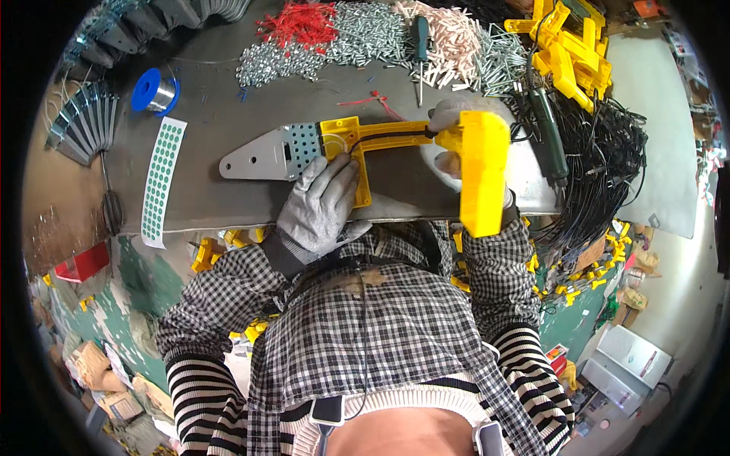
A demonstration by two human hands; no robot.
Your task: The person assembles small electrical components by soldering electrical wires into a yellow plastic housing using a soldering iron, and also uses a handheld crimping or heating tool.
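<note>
In front of me on the table lies a yellow plastic housing half (363,178) with a long handle. A pointed grey metal plate (258,157), perforated near the housing, sticks out of its left side. A black cord (391,135) runs along the handle. My left hand (323,199), in a grey glove, presses its bent fingers on the housing, hiding part of the inside. In my gloved right hand (450,140), beside the handle's end, is another yellow housing half (483,182), raised off the table. It covers part of that hand.
Piles of red parts (300,26), screws (369,34) and pale pegs (449,42) line the far side, with a screwdriver (420,42). A solder spool (156,93) and green sticker strip (163,182) lie left. An electric screwdriver (549,137) and black cords (601,167) are right.
</note>
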